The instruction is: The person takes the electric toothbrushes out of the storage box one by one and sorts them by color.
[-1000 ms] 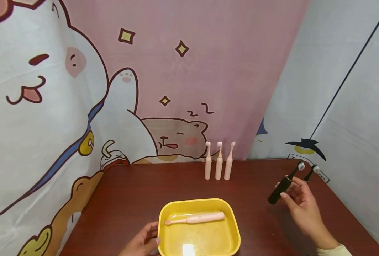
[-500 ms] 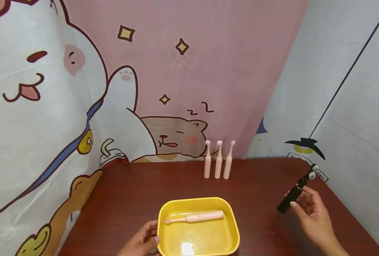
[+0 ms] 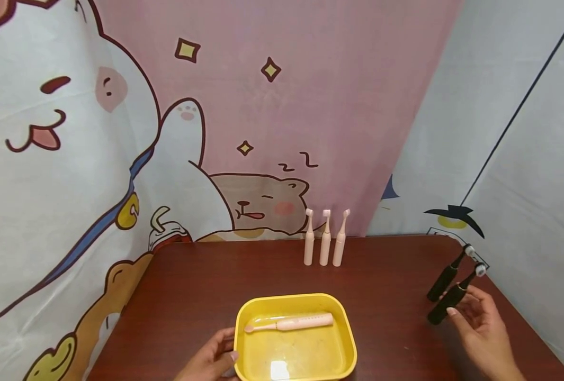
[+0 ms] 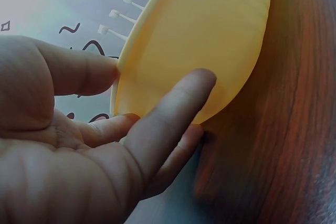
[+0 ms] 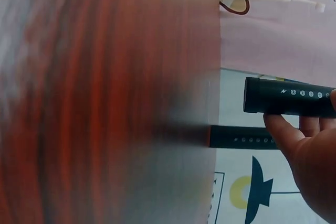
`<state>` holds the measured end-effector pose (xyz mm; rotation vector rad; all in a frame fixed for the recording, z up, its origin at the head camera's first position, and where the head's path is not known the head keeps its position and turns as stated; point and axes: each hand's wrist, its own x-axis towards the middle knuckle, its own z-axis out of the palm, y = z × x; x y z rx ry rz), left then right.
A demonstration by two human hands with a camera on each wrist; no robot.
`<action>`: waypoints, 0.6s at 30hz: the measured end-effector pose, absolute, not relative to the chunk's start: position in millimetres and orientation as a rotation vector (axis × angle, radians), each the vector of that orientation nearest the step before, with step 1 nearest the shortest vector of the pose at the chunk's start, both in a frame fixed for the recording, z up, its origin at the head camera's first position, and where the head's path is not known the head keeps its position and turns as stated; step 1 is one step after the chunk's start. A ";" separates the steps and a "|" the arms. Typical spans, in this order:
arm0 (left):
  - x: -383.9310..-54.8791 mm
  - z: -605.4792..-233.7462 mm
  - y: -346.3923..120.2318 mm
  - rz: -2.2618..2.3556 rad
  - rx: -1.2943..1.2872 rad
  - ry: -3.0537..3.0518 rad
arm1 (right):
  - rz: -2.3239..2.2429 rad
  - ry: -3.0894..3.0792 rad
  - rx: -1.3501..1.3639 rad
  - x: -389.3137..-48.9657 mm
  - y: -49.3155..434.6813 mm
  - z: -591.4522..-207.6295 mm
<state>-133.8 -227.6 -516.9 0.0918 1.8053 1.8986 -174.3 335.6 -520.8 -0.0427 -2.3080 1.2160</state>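
My left hand [image 3: 211, 355] holds the left side of a yellow plastic tub [image 3: 305, 352], thumb at the rim and fingers against the outer wall [image 4: 199, 35]. A pink electric toothbrush [image 3: 305, 321] lies inside the tub. At the right, my right hand [image 3: 488, 334] grips a black electric toothbrush [image 3: 446, 308] by its handle, brush head up and leaning right. In the right wrist view its flat base [image 5: 252, 95] hangs above the tabletop. Just behind it a second black electric toothbrush [image 3: 442, 283] stands on the table, partly covered by the held one in the head view.
Three pink electric toothbrushes [image 3: 325, 250] stand upright in a row at the back of the dark red wooden table [image 3: 205, 275]. A cartoon-printed cloth [image 3: 348, 106] hangs behind the table and along its sides.
My right hand has carried the black toothbrush rightward and down, close beside the standing black one. My left hand and the tub have stayed put.
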 end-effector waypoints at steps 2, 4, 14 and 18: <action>-133.9 -516.9 -227.6 1.904 0.100 1.801 | 1.211 -2.310 -0.052 -175.2 338.2 -521.5; -133.8 -516.7 -227.6 1.907 0.100 1.796 | 1.219 -2.305 -0.070 -176.2 340.2 -522.6; -134.7 -516.2 -227.3 1.899 0.089 1.792 | 1.224 -2.325 -0.252 -180.6 351.2 -524.6; -134.9 -517.0 -228.1 1.880 0.090 1.820 | 1.204 -2.363 -0.293 -183.7 355.2 -524.9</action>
